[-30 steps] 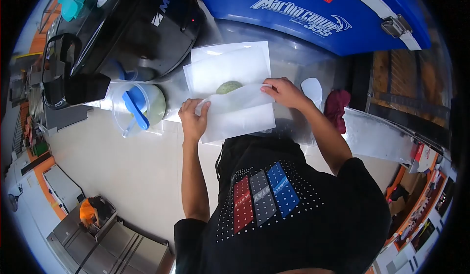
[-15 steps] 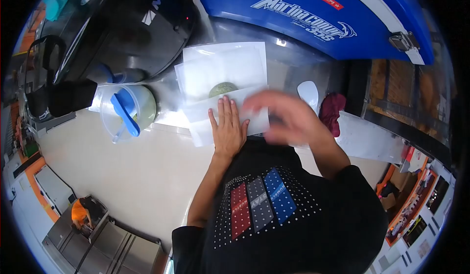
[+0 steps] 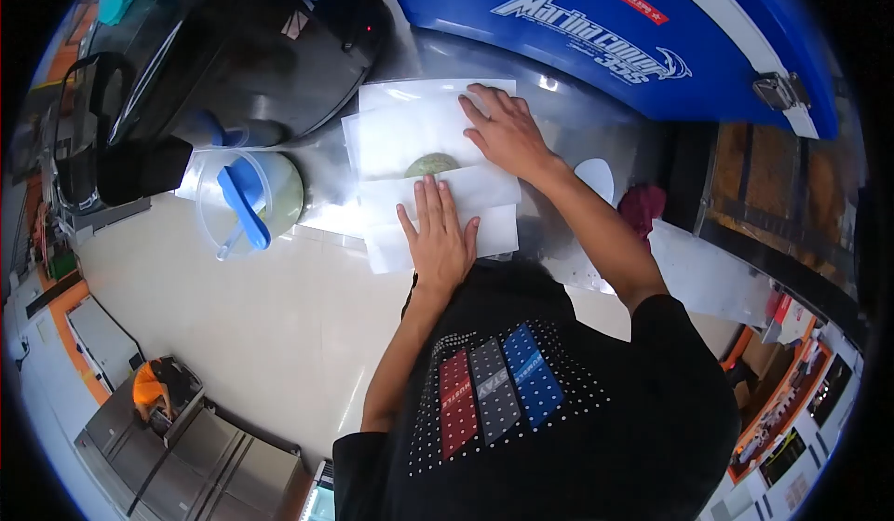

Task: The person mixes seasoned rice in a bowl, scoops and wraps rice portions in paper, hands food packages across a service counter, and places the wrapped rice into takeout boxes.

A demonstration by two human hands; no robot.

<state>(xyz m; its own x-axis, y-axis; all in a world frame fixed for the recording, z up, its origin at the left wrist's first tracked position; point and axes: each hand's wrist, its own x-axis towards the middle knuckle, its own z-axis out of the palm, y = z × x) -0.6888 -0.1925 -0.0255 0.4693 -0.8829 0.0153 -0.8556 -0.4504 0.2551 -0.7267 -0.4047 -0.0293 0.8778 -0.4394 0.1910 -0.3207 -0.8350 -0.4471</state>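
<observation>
Sheets of white paper (image 3: 400,121) lie on the metal counter, overlapping one another. A round greenish patty-like mass (image 3: 432,164) rests on the paper, its near part covered by a folded-over flap (image 3: 489,186). My left hand (image 3: 440,237) lies flat on this flap, fingers spread, with the fingertips just at the edge of the green mass. Up at the far right of the paper is my right hand (image 3: 503,130), fingers apart and touching the sheet, holding nothing that I can see.
On the left stands a clear tub (image 3: 291,195) with a blue spatula (image 3: 244,209) in it. A blue cooler (image 3: 577,18) bounds the back, a black appliance (image 3: 270,46) the back left. A white scraper-like piece (image 3: 594,178) and a dark red cloth (image 3: 641,212) lie right.
My right hand has moved from the near flap, where it was blurred, up to the far right of the paper. My left hand stays on the flap.
</observation>
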